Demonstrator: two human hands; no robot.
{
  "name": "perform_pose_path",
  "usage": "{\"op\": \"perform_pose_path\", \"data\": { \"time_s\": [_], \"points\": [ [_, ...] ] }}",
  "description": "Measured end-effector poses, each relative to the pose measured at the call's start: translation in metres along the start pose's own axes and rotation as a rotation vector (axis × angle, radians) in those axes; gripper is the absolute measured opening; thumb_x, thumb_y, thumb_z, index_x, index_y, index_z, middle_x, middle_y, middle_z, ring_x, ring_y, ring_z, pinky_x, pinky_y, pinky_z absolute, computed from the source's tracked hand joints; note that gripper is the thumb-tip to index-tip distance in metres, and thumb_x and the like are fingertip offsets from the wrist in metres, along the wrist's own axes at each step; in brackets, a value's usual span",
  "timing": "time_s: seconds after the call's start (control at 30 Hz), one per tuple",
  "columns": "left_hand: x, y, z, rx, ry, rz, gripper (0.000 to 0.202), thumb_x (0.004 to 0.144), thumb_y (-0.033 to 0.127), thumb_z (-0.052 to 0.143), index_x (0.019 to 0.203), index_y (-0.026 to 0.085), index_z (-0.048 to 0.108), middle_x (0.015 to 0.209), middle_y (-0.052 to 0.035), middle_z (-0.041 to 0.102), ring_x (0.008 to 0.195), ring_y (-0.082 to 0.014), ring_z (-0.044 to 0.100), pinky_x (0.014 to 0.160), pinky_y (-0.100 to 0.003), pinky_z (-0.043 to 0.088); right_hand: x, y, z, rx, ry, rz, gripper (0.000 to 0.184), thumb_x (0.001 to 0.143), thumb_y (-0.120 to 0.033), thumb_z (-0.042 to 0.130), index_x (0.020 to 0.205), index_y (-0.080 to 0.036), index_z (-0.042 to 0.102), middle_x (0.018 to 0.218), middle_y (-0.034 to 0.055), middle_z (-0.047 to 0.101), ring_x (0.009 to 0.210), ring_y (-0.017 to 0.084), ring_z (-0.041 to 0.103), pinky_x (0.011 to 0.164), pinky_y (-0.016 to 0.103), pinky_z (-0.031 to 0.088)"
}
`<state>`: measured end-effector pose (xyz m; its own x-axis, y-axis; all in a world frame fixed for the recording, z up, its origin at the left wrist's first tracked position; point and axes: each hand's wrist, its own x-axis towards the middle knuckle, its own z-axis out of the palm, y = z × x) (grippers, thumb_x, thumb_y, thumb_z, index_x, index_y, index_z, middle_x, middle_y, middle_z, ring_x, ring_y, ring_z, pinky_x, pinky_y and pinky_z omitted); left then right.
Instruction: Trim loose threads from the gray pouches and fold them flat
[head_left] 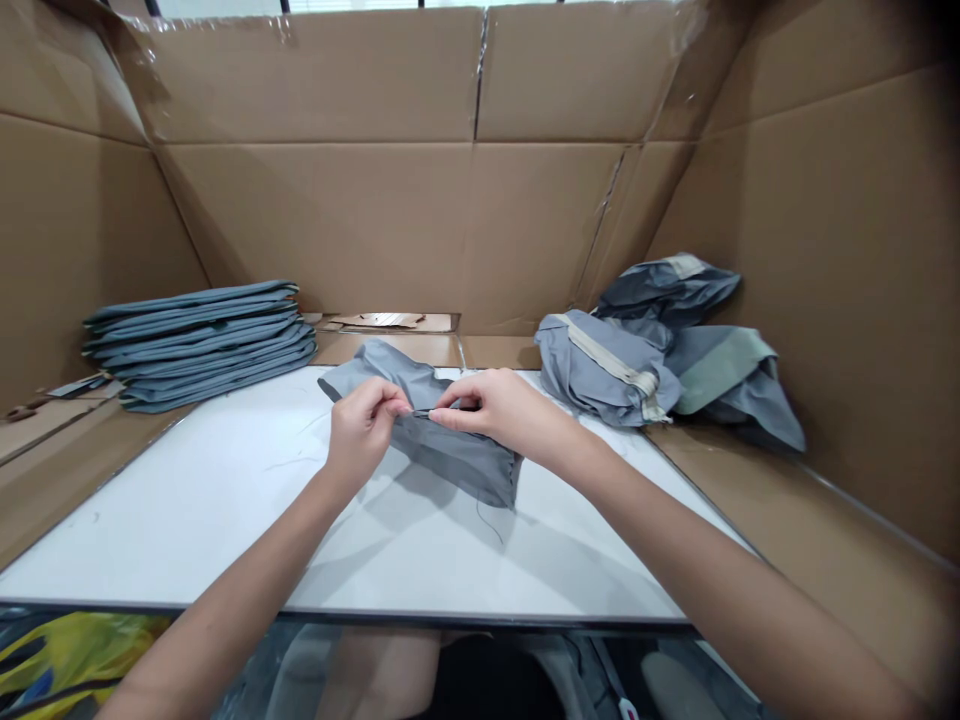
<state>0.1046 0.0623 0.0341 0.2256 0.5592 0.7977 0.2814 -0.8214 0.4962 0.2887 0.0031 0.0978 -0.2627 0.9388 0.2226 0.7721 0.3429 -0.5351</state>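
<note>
A grey piece of fabric (465, 465) is held up a little over the white table, its lower edge hanging toward me with a loose thread trailing from it. My left hand (366, 420) pinches the fabric along a seam or fold near its middle. Close beside it, my right hand (487, 405) grips the same fold between thumb and fingers. Something thin and dark shows between the two sets of fingertips, too small to make out. The far part of the cloth spreads out behind my hands.
Folded blue-grey fabric pieces (202, 345) are stacked at the left. Crumpled grey cloth pieces (607, 365) with pale strips lie heaped at the right. Cardboard walls (315, 220) enclose the white table (187, 510) on the back and sides. A yellow bag (82, 655) sits below, at lower left.
</note>
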Motion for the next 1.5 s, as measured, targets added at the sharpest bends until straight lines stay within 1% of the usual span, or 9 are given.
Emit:
{"op": "perform_pose_path", "data": {
  "time_s": [0.2, 0.37, 0.47, 0.67, 0.8, 1.03, 1.17, 1.27, 1.5],
  "points": [
    [0.002, 0.003, 0.001, 0.047, 0.019, 0.048, 0.017, 0.082, 0.015, 0.050, 0.066, 0.018, 0.054, 0.061, 0.0025, 0.059, 0.057, -0.0087, 0.055, 0.054, -0.019, 0.041, -0.002, -0.011, 0.002, -0.119, 0.034, 0.006, 0.023, 0.080, -0.041, 0.056, 0.078, -0.021, 0.069, 0.063, -0.0028, 0.059, 0.055, 0.008, 0.045, 0.051, 0.022, 0.026],
    [0.001, 0.007, 0.003, 0.109, 0.047, 0.105, 0.017, 0.081, 0.010, 0.050, 0.066, 0.018, 0.054, 0.061, 0.0044, 0.057, 0.055, -0.0062, 0.050, 0.054, -0.016, 0.039, 0.000, -0.028, 0.001, -0.324, 0.018, 0.097, 0.022, 0.079, -0.038, 0.057, 0.072, -0.020, 0.068, 0.061, -0.0009, 0.060, 0.055, 0.010, 0.046, 0.051, 0.024, 0.025],
    [-0.001, 0.009, 0.004, 0.112, 0.059, 0.098, 0.018, 0.080, 0.007, 0.049, 0.066, 0.017, 0.053, 0.061, 0.0050, 0.057, 0.055, -0.0055, 0.050, 0.054, -0.015, 0.038, 0.001, -0.026, 0.002, -0.268, -0.008, 0.118, 0.024, 0.078, -0.041, 0.057, 0.072, -0.020, 0.067, 0.060, -0.0016, 0.059, 0.054, 0.010, 0.046, 0.050, 0.024, 0.025],
    [-0.001, 0.008, 0.005, 0.103, 0.059, 0.077, 0.018, 0.080, 0.007, 0.049, 0.065, 0.018, 0.053, 0.060, 0.0053, 0.057, 0.055, -0.0057, 0.051, 0.055, -0.016, 0.039, 0.002, -0.011, 0.005, -0.151, 0.002, 0.071, 0.030, 0.077, -0.044, 0.056, 0.063, -0.018, 0.062, 0.056, -0.0029, 0.057, 0.051, 0.008, 0.044, 0.049, 0.023, 0.026],
    [-0.001, 0.007, 0.005, 0.087, 0.060, 0.025, 0.018, 0.080, 0.009, 0.048, 0.065, 0.018, 0.053, 0.060, 0.0046, 0.057, 0.056, -0.0068, 0.052, 0.055, -0.017, 0.040, -0.003, -0.016, 0.003, -0.128, 0.123, 0.089, 0.027, 0.078, -0.045, 0.056, 0.073, -0.021, 0.066, 0.066, -0.0027, 0.064, 0.057, 0.009, 0.050, 0.052, 0.022, 0.029],
    [-0.001, 0.009, 0.005, 0.043, 0.043, -0.044, 0.017, 0.080, 0.011, 0.047, 0.065, 0.018, 0.052, 0.060, 0.0042, 0.057, 0.056, -0.0081, 0.053, 0.056, -0.019, 0.040, -0.017, -0.031, 0.000, -0.311, 0.221, 0.126, 0.023, 0.078, -0.042, 0.060, 0.086, -0.022, 0.066, 0.079, 0.0011, 0.068, 0.070, 0.014, 0.059, 0.057, 0.023, 0.031],
    [-0.001, 0.007, 0.005, 0.014, 0.029, -0.073, 0.018, 0.081, 0.012, 0.046, 0.065, 0.018, 0.052, 0.059, 0.0038, 0.057, 0.056, -0.0085, 0.054, 0.057, -0.019, 0.041, -0.023, -0.033, 0.000, -0.389, 0.177, 0.162, 0.021, 0.079, -0.040, 0.059, 0.083, -0.021, 0.066, 0.076, 0.0017, 0.067, 0.069, 0.015, 0.059, 0.057, 0.024, 0.030],
    [0.000, 0.006, 0.006, 0.028, 0.019, -0.054, 0.018, 0.080, 0.011, 0.045, 0.065, 0.018, 0.052, 0.059, 0.0041, 0.057, 0.055, -0.0081, 0.054, 0.056, -0.018, 0.040, -0.023, -0.033, 0.004, -0.454, 0.123, 0.129, 0.021, 0.080, -0.040, 0.057, 0.083, -0.022, 0.066, 0.074, 0.0018, 0.067, 0.069, 0.016, 0.058, 0.055, 0.025, 0.027],
    [0.000, 0.008, 0.004, 0.043, 0.021, -0.042, 0.017, 0.080, 0.011, 0.045, 0.065, 0.018, 0.051, 0.059, 0.0046, 0.056, 0.055, -0.0075, 0.052, 0.056, -0.018, 0.039, -0.011, -0.033, 0.010, -0.493, 0.115, 0.054, 0.019, 0.078, -0.041, 0.059, 0.082, -0.024, 0.067, 0.071, -0.0004, 0.065, 0.067, 0.015, 0.056, 0.053, 0.024, 0.025]
  ]
}}
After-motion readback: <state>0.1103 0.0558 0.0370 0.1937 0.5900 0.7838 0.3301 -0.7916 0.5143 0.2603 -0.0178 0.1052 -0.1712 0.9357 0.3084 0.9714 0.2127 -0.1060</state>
